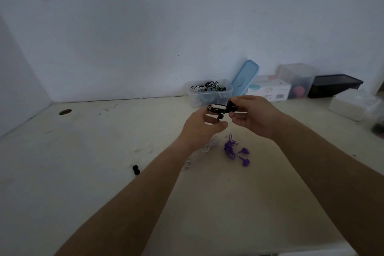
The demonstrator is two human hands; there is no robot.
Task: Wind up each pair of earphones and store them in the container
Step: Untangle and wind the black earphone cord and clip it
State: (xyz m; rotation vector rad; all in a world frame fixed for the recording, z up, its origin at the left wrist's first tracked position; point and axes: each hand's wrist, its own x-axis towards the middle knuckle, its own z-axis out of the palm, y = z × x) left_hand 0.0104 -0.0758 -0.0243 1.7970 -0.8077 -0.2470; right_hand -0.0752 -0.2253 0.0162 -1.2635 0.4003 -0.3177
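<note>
Both hands hold a black pair of earphones point(220, 109) above the table, its cord wrapped in loops around the fingers of my left hand point(200, 129). My right hand point(252, 113) pinches the cord's other end. Behind them stands a clear plastic container point(194, 95) with several wound earphones inside. A purple pair of earphones point(235, 150) lies loosely bunched on the table below my hands. A white pair of earphones point(207, 146) lies beside it, partly hidden by my left wrist.
A light blue lid point(245, 77) leans against the wall by the container. To the right stand a white carton point(270, 89), a clear box point(297, 79), a black tray point(334, 85) and a white box point(353, 106). A small black piece point(136, 170) lies at left; a round hole point(65, 112) is far left.
</note>
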